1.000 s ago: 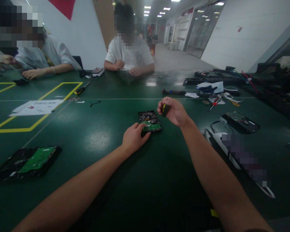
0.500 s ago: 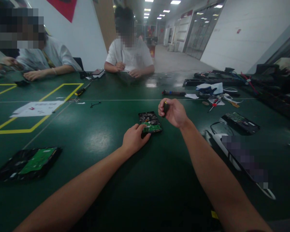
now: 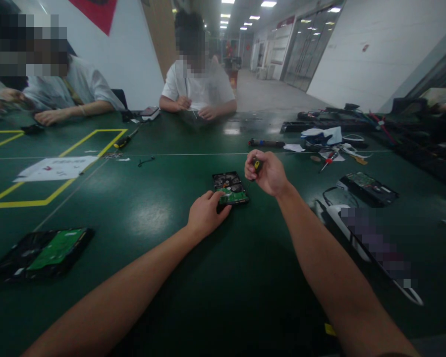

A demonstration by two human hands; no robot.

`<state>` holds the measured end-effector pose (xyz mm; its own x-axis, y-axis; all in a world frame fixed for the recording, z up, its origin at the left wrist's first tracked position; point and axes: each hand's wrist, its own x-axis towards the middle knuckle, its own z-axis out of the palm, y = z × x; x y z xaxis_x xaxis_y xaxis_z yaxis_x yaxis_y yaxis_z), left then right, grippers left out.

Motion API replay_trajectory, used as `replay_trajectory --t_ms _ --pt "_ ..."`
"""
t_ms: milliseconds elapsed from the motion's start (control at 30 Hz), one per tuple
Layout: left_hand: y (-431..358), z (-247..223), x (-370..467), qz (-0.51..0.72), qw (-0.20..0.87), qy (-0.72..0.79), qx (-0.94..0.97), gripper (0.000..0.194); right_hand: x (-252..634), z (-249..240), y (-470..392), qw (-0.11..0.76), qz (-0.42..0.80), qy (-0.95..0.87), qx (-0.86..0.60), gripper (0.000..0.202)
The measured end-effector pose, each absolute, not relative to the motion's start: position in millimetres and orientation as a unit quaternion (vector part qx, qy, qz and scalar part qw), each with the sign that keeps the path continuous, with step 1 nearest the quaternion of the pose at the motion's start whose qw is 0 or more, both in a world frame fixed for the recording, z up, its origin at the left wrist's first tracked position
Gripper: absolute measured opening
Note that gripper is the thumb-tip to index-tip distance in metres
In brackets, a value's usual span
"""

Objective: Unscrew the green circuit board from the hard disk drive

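Note:
A hard drive [image 3: 228,179] with a green circuit board lies on the table in front of me. My left hand [image 3: 205,213] grips its near left side, thumb along the near edge and fingers over the board. Just right of the drive, my right hand [image 3: 270,173] is closed around the black-and-yellow handle of a screwdriver [image 3: 257,165]. The thin shaft slants down toward the drive's right side; I cannot tell whether its tip touches. Other hard drives lie at the near left [image 3: 54,253] and at the right [image 3: 367,187].
On the green table [image 3: 152,277] stand a paper sheet [image 3: 55,168] and a yellow-and-black screwdriver [image 3: 123,141] to the left. A red screwdriver [image 3: 330,159], a black tool [image 3: 266,143] and a white-edged pouch [image 3: 371,243] lie to the right. A person [image 3: 198,89] sits opposite; others work at left.
The screwdriver handle in my right hand has turned, showing a different yellow patch. My left hand stays on the hard drive. The whole view has shifted slightly.

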<state>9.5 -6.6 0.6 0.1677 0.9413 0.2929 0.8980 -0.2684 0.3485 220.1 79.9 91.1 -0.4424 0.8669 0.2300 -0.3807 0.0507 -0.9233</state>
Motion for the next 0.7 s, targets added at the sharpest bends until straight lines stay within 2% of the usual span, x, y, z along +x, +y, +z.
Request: replay_trajectory --t_ms 133,700 --pt "-6.8 0.5 9.6 0.23 0.047 0.602 0.763 0.045 220.5 92.8 78.7 0.474 0.653 -0.548 -0.222 0.029" --pt "-7.6 2.8 9.4 0.221 0.051 0.607 0.762 0.045 220.8 90.1 81.2 0.467 0.68 -0.531 -0.193 0.03"
